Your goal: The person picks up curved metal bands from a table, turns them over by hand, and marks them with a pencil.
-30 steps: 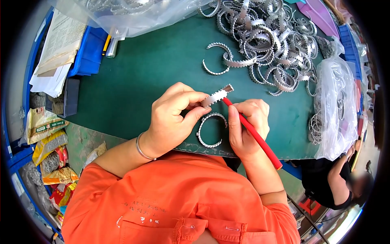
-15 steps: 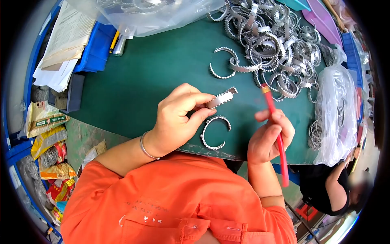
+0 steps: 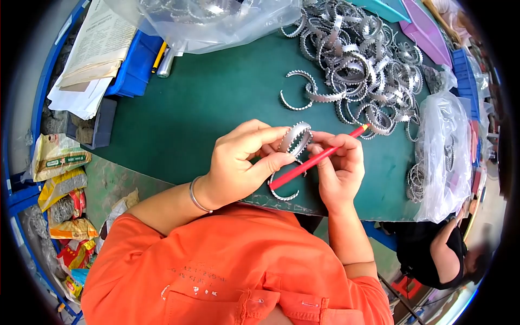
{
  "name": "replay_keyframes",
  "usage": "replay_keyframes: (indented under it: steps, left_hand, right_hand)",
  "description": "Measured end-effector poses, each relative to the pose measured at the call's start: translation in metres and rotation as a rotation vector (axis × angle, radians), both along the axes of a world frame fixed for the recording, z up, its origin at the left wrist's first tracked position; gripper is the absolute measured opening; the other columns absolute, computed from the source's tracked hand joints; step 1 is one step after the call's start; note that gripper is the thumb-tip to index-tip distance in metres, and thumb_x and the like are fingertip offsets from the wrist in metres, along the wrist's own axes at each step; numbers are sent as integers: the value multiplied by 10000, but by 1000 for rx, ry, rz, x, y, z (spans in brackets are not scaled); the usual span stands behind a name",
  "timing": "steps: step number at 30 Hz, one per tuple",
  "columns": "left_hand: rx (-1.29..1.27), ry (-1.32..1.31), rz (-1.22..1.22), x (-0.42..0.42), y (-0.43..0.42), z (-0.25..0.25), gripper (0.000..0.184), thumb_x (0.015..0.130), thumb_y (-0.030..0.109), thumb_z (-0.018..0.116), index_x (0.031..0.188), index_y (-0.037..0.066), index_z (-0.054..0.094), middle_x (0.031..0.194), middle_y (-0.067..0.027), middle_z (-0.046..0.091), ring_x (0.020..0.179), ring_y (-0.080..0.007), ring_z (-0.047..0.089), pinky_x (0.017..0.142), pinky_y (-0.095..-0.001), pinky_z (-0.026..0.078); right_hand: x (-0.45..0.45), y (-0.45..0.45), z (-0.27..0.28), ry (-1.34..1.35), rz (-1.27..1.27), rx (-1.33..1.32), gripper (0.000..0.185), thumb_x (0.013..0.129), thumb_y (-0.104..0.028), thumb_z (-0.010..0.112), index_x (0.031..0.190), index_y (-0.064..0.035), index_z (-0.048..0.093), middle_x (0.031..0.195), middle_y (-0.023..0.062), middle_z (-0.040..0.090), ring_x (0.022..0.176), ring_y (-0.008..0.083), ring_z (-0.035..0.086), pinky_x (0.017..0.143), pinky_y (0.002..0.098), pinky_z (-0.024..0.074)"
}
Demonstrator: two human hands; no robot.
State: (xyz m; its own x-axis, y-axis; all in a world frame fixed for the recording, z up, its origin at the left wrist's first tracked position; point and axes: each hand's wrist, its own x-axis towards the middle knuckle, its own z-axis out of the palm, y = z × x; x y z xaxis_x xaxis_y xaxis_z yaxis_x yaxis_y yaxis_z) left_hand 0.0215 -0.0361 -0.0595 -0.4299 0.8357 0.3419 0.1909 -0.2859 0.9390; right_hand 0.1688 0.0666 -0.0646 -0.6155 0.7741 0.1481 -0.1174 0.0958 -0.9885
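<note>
My left hand point(image 3: 244, 154) pinches a toothed metal ring point(image 3: 297, 137) between thumb and fingers, raised above the green table. Against the ring's right side rest fingertips of my right hand point(image 3: 342, 173). That hand also grips a slim red stick point(image 3: 311, 165), gold-coloured at its far end, slanting from lower left to upper right; its exact kind is unclear. Below my hands, partly hidden by the stick, lies an open toothed metal band point(image 3: 284, 196). Farther off, another curved band point(image 3: 295, 105) lies beside a heap of similar rings point(image 3: 357, 70).
Clear plastic bags lie at the back point(image 3: 216, 30) and right point(image 3: 441, 162) of the green table point(image 3: 179, 108). A blue bin point(image 3: 135, 65) with papers stands at left, near a yellow pen point(image 3: 159, 57). Another person point(image 3: 433, 249) sits at lower right.
My right hand has moved left to the ring, and the red stick has swung from near upright to a slant. The ring in my left hand has turned, showing its round opening.
</note>
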Motion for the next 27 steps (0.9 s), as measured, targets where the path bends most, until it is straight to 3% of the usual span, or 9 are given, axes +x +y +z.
replay_keyframes:
  steps: [3,5,6,8,10,16,20,24,27]
  left_hand:
    - [-27,-49,-64,-1,-3,6,301,798,-58,595,1095,-71,545,846,-88,559,635,-101,564,537,-208,469]
    - [-88,-423,-66,0,-1,14,265,855,2,537,1113,-58,540,797,-81,576,577,-93,553,508,-205,452]
    - [-78,-404,-81,-2,-2,17,265,855,2,537,1113,-58,540,797,-81,576,577,-93,553,508,-205,452]
    - [-434,-570,-248,-12,-8,19,254,886,40,488,1118,-46,542,753,-71,585,529,-86,539,490,-199,440]
    - [-563,-415,-362,-11,-18,19,255,868,27,516,1112,-42,549,800,-59,581,537,-75,545,492,-191,448]
    - [-395,163,-58,-13,-23,27,216,800,10,614,1015,-3,593,899,-53,510,548,-40,497,514,-186,425]
    - [-321,360,-45,-19,-1,34,287,758,-9,645,1037,23,586,944,-50,493,532,-43,446,507,-204,400]
    - [-158,587,3,-15,64,37,364,701,-12,671,1045,38,563,973,-90,499,636,-188,535,593,-299,468]
    - [-124,794,-124,-25,97,27,243,689,42,696,888,17,559,862,-114,519,695,-291,557,609,-354,463]
  right_hand:
    - [1,0,3,65,24,-107,104,925,-60,439,1000,-29,374,951,171,602,775,149,589,715,260,488]
    - [3,3,7,96,10,-57,169,966,-202,353,976,-34,362,880,187,601,709,167,569,670,275,475]
    - [8,5,5,116,3,-15,204,972,-236,328,969,-34,358,849,191,601,686,176,561,651,281,470]
    - [13,6,10,195,-59,-78,198,965,-218,340,930,-25,371,723,190,579,592,189,525,590,291,454]
    - [25,6,10,237,-81,-84,194,960,-206,351,902,-25,386,688,188,570,575,188,516,577,287,448]
    - [56,-2,16,137,-157,-91,92,864,-25,509,830,-27,424,696,135,588,620,151,547,597,265,467]
    - [57,7,17,-3,-159,274,193,770,81,604,806,-27,448,697,108,598,617,139,591,561,240,480]
    - [41,14,37,-68,-162,314,187,763,58,634,793,-24,468,719,91,607,599,119,568,550,227,460]
    - [37,18,45,-57,-179,364,179,761,54,638,778,-22,477,737,90,615,619,107,563,574,222,459]
